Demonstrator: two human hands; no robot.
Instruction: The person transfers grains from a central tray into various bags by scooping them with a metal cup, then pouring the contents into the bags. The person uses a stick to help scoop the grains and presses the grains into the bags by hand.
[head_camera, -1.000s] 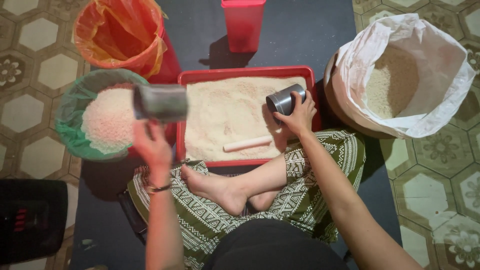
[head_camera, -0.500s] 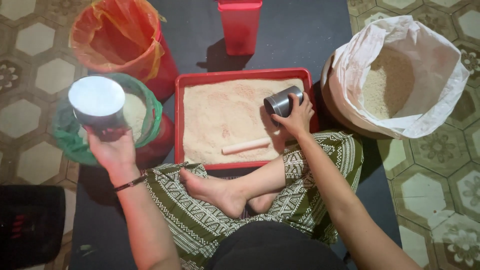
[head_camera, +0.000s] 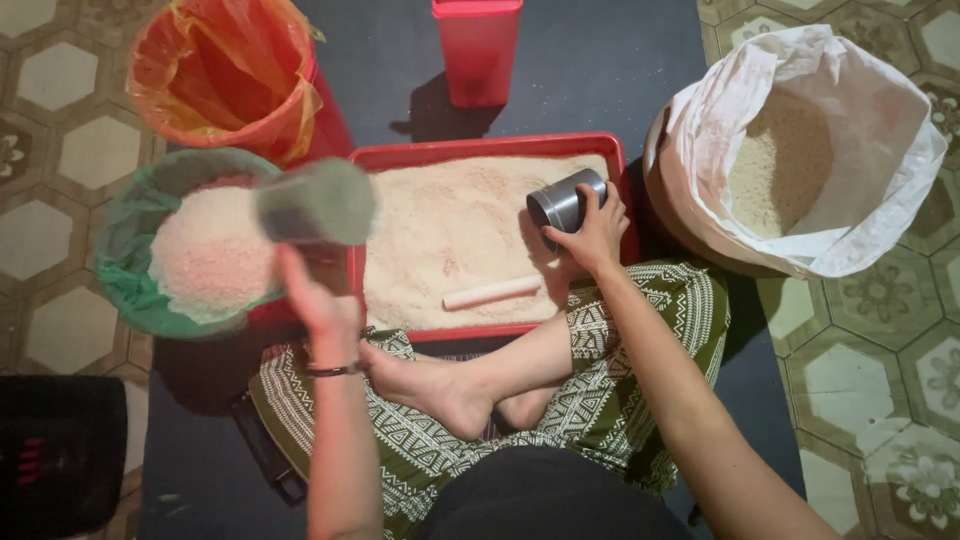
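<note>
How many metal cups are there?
2: one metal cup, blurred, in the left hand beside the green-lined basin; another in the right hand, over the red tray.

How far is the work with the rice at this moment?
Done: the green-lined basin already holds a heap of rice. In hand: the left hand holds a blurred metal cup beside that basin; the right hand holds a second cup on its side in the red tray. Left: the tray is full, and the white sack has grain.

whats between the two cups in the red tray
In the head view, bare grain in the red tray lies between the left hand's cup and the right hand's cup.
</note>
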